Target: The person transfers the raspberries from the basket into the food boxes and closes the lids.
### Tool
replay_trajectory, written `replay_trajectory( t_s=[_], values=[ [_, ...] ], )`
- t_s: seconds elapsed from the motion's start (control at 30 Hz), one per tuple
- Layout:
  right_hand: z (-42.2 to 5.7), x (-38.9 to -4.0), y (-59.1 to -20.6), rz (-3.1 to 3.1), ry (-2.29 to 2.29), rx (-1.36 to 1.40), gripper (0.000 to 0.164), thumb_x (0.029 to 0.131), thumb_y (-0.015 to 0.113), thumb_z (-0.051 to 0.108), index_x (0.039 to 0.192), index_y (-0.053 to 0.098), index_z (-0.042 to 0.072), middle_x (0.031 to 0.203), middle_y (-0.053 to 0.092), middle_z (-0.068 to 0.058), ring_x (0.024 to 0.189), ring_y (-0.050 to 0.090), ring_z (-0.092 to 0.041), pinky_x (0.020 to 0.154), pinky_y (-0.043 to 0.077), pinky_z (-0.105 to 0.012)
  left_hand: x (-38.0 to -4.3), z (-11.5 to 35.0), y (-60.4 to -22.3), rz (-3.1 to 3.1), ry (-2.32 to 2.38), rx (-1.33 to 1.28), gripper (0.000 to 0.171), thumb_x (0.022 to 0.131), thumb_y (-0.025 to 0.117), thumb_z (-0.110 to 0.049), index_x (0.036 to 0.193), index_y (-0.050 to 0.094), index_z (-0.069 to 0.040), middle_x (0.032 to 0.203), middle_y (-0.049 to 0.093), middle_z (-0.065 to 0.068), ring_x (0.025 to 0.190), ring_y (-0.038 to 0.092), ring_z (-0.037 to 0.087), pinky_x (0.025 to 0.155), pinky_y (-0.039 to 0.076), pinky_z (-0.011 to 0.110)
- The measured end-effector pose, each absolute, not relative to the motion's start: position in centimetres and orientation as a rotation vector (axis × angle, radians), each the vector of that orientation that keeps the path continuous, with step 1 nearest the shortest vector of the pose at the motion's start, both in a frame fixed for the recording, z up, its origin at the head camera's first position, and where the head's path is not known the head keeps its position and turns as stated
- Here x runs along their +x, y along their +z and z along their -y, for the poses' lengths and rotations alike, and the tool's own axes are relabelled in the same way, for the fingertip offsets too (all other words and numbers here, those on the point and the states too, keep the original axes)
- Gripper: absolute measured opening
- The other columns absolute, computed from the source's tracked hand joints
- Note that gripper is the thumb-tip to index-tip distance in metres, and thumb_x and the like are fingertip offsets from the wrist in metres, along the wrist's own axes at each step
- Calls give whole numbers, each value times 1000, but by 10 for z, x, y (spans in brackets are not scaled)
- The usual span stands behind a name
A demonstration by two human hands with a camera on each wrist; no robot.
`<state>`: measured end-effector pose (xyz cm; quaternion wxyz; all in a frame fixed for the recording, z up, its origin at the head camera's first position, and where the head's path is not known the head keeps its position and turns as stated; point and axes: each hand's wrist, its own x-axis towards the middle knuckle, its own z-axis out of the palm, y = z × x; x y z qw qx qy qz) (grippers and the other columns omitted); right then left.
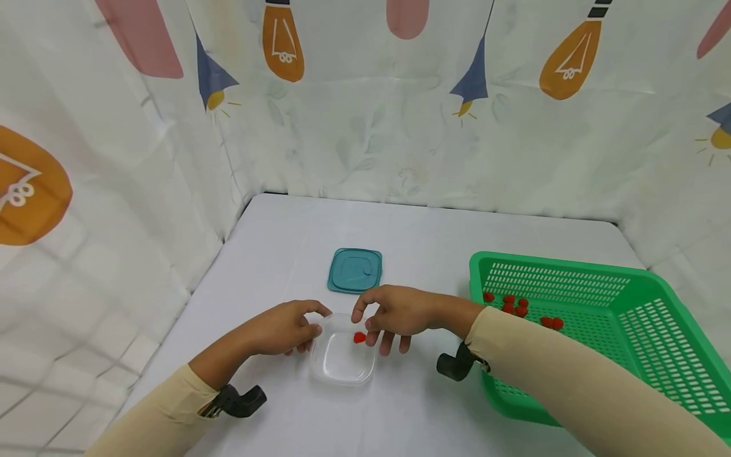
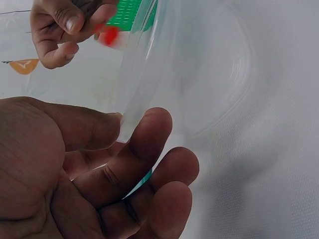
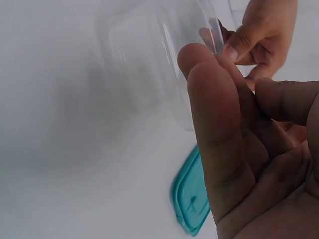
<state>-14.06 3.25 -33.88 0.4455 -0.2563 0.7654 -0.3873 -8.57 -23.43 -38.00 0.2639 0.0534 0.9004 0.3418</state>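
A clear plastic container (image 1: 342, 365) stands on the white table. My left hand (image 1: 283, 328) pinches its left rim between thumb and fingers, as the left wrist view also shows. Over the container's right side hovers my right hand (image 1: 401, 311), its fingers loosely bent and apart. A small red piece (image 1: 359, 337) is just below those fingertips. It looks blurred in the left wrist view, close to the right hand's fingers (image 2: 102, 14) but not between them; its exact kind is unclear. Behind the container lies a teal square lid (image 1: 355, 270).
At the right a green perforated basket (image 1: 548, 266) holds several small red pieces (image 1: 508, 308), partly beside the right forearm. White printed curtains (image 1: 365, 114) hang behind and to the left of the table. Each wrist wears a black camera mount (image 1: 242, 401).
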Motion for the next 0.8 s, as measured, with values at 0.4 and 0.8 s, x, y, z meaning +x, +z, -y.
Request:
replay_trajectory(
  t_s=[0.4,0.8],
  values=[
    [-63,-155,-327,-2003,-965,-639,20,104,58,11,121,65,18,95,74,-6,83,74,-31,61,59,-40,-83,235,-380,-2432,949,156,30,101,64,-18,132,63,-17,73,66,4,60,59,20,55,53,35],
    [-131,-166,-308,-2118,-1047,-616,28,105,56,15,132,61,21,107,73,-5,94,71,-27,67,58,-44,-83,235,-379,-2446,940,156,31,101,65,-17,131,63,-17,73,65,3,66,61,22,59,54,35]
  ],
)
